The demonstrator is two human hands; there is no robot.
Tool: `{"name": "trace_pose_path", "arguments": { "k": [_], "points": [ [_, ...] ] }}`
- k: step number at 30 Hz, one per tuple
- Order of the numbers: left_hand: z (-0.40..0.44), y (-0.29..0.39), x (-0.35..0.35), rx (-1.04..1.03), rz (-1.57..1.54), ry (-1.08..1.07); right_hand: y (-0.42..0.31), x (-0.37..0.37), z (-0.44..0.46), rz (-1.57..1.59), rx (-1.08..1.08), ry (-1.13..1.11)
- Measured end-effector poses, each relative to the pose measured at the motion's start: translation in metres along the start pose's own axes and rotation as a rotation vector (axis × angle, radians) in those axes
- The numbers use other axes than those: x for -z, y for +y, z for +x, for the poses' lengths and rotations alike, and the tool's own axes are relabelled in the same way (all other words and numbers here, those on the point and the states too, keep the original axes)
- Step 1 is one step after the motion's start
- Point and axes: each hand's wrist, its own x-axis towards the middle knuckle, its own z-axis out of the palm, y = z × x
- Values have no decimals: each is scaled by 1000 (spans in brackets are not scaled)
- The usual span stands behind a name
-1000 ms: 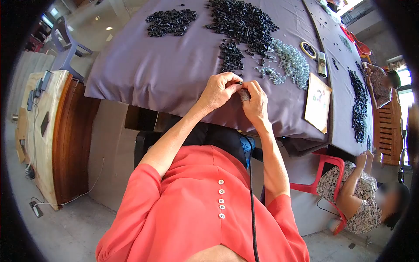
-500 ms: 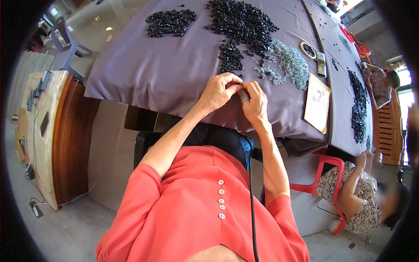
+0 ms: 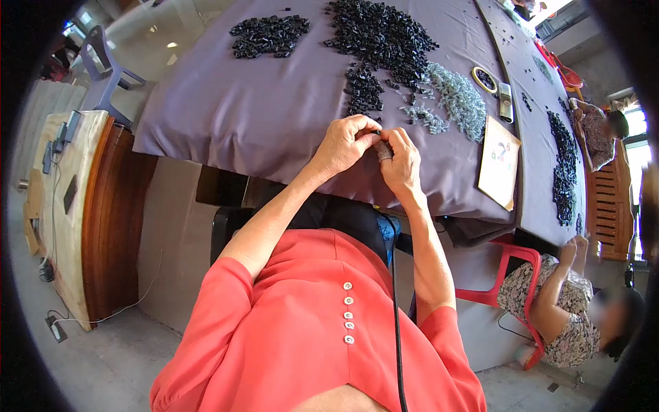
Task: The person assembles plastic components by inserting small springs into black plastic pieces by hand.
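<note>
My left hand (image 3: 341, 145) pinches a small black plastic piece (image 3: 377, 132) between thumb and fingertips, above the table's near edge. Close against it, my right hand (image 3: 401, 163) has its fingers closed at the same piece; anything else in its fingertips is hidden. A greyish wrap (image 3: 384, 150) covers one finger of the right hand. Just beyond the hands lies a small heap of black pieces (image 3: 363, 89), joined to a larger black pile (image 3: 381, 41). Right of these spreads a pile of small clear pieces (image 3: 461, 99).
A separate black pile (image 3: 270, 36) lies at the far left of the purple tablecloth (image 3: 206, 110). To the right are a tape roll (image 3: 484, 79), a small box (image 3: 506, 103) and a flat board (image 3: 500, 161). A co-worker (image 3: 559, 309) sits on a red chair (image 3: 508, 275).
</note>
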Motion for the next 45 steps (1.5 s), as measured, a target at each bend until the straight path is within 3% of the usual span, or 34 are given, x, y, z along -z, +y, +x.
{"name": "trace_pose_path", "arguments": {
  "k": [45],
  "points": [
    [0,-1,0,-26,15,6,2,-2,0,-13,-6,-6]
  ]
}}
